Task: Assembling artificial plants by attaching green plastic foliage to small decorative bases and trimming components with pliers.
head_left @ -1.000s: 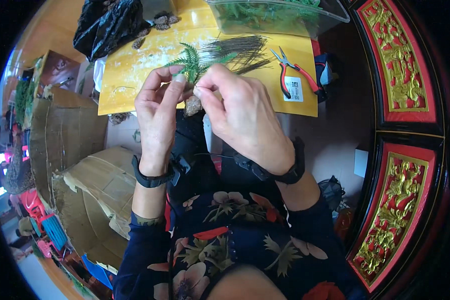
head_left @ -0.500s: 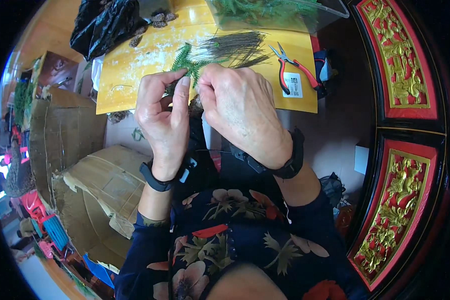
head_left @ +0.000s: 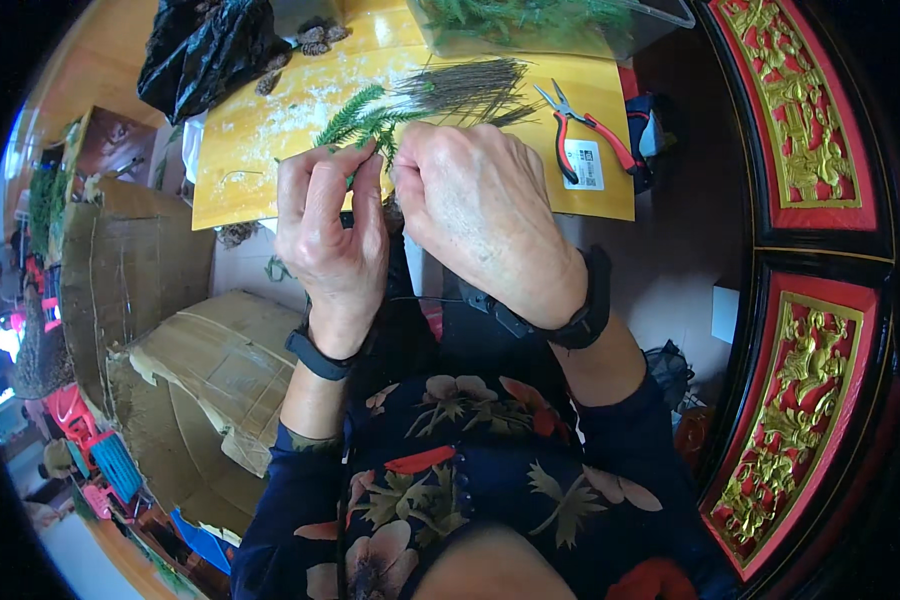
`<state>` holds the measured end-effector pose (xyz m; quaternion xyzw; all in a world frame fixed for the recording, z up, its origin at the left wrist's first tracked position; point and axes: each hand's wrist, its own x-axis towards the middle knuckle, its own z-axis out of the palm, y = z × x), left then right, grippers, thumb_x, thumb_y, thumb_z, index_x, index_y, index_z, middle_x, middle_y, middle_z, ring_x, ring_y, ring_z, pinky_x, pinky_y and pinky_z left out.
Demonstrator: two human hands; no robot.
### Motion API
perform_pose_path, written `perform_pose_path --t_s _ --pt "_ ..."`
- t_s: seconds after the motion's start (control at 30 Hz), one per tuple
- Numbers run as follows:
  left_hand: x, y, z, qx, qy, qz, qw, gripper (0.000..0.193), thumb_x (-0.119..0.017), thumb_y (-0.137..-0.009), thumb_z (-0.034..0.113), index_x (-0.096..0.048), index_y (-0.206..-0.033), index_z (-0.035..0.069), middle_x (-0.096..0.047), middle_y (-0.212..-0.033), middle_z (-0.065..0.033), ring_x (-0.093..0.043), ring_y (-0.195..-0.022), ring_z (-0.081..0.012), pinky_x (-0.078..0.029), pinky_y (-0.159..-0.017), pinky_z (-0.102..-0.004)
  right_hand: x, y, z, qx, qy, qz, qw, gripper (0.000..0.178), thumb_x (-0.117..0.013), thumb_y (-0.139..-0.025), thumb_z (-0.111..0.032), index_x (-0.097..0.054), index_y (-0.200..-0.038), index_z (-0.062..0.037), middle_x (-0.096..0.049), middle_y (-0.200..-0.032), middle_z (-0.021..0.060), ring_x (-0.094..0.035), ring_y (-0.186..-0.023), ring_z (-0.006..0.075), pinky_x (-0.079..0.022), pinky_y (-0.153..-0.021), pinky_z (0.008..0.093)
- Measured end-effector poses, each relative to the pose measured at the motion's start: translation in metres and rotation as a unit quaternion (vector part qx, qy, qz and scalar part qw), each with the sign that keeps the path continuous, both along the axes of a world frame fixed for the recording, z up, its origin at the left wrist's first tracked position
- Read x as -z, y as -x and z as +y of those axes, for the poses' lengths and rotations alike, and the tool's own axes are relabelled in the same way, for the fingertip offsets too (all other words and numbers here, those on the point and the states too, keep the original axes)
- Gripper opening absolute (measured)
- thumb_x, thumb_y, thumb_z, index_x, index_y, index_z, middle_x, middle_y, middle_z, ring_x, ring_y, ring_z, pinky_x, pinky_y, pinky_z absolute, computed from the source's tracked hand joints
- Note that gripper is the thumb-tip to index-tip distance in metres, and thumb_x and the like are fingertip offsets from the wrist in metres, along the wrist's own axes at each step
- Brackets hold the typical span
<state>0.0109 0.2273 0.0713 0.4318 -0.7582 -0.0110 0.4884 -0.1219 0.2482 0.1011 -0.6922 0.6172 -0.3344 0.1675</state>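
Green sprig (head_left: 365, 118) points up-left

Beyond my hands I see a matt yellow paper sheet (head_left: 270, 150), metal pliers (head_left: 580, 125) with glossy red plastic grips, a crinkled glossy black plastic bag (head_left: 205, 45); left, rough brown cardboard (head_left: 210, 370).
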Motion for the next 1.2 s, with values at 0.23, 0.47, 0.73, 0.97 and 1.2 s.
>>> perform_pose_path --t_s 0.23,0.47,0.73,0.97,1.2 --pt "0.009 -0.009 0.001 0.094 -0.320 0.309 0.890 0.009 -0.066 -0.083 0.001 -0.065 -0.091 -0.001 -0.064 -0.084 -0.0034 -0.059 -0.074 -0.0113 -0.048 -0.063 -0.0229 0.003 -0.001 0.001 0.008 0.011 -0.010 1.000 0.011 -0.057 -0.080 -0.008 -0.056 -0.072 0.0002 -0.059 -0.065 0.0205 -0.061 -0.064 0.0386 -0.047 -0.058 0.0459" --pt "-0.002 -0.015 -0.004 0.152 -0.509 0.385 0.755 0.013 -0.062 -0.088 0.010 -0.066 -0.097 0.001 -0.065 -0.085 -0.0002 -0.056 -0.072 -0.0049 -0.045 -0.062 -0.0190 0.011 -0.003 0.004 0.010 0.040 0.004 0.999 0.007 -0.059 -0.080 -0.007 -0.056 -0.079 -0.0003 -0.060 -0.065 0.0188 -0.061 -0.064 0.0374 -0.048 -0.057 0.0442" --pt "0.005 -0.019 -0.004 0.179 -0.556 0.414 0.699 0.015 -0.061 -0.088 0.011 -0.066 -0.099 0.003 -0.065 -0.086 0.0012 -0.055 -0.069 -0.0040 -0.041 -0.060 -0.0174 0.024 -0.005 0.007 0.005 0.096 -0.104 0.990 0.027 -0.063 -0.079 0.001 -0.048 -0.100 -0.0031 -0.063 -0.067 0.0134 -0.065 -0.062 0.0307 -0.048 -0.054 0.0379" --pt "0.001 -0.022 -0.003 0.188 -0.548 0.439 0.687 0.013 -0.061 -0.088 0.011 -0.065 -0.098 0.003 -0.065 -0.085 0.0018 -0.054 -0.068 -0.0040 -0.041 -0.060 -0.0171 0.042 -0.013 0.024 0.035 0.069 -0.272 0.959 0.036 -0.069 -0.080 -0.004 -0.047 -0.108 -0.0035 -0.067 -0.074 0.0092 -0.065 -0.065 0.0187 -0.048 -0.055 0.0296" --pt "0.001 -0.019 0.000 0.206 -0.543 0.450 0.678 0.012 -0.061 -0.088 0.011 -0.066 -0.097 0.003 -0.065 -0.083 0.0022 -0.054 -0.068 -0.0036 -0.040 -0.060 -0.0176 0.051 -0.018 0.031 0.061 0.040 -0.371 0.926 0.044 -0.073 -0.078 -0.004 -0.046 -0.113 -0.0026 -0.067 -0.080 0.0080 -0.065 -0.074 0.0164 -0.048 -0.061 0.0271"
